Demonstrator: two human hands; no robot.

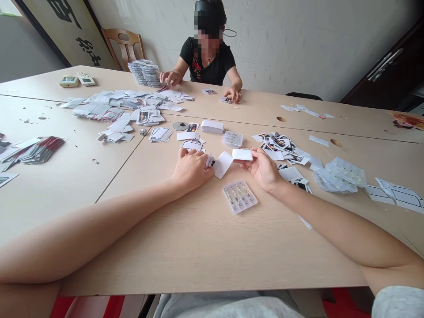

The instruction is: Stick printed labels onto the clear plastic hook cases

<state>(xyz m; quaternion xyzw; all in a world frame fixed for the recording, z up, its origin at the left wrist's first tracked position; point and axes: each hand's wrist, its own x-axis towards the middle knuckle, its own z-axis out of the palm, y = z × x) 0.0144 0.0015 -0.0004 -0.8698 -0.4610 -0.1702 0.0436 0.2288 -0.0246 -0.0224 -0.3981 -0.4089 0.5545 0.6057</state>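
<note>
My left hand (pixel 193 168) is closed, its fingers curled around small printed paper cards. A white card (pixel 223 164) juts from its thumb side toward the right hand. In my right hand (pixel 264 170), a small flat white stack (pixel 242 154) with a reddish lower edge is pinched between thumb and fingers; its exact kind is unclear. Just below both hands lies a clear plastic box (pixel 240 197) containing several fishing hooks with yellow cord. Beyond them are another clear box (pixel 232 139) and a neat pile of white cards (pixel 212 127).
Loose printed cards (pixel 281 145) and clear boxes (pixel 341 176) lie to the right. Heaped paper packets (pixel 109 106) cover the far left, near a tape roll (pixel 180 126). Across the table (pixel 212 247) sits a person (pixel 210 57) handling cards, beside stacked packs (pixel 145 73).
</note>
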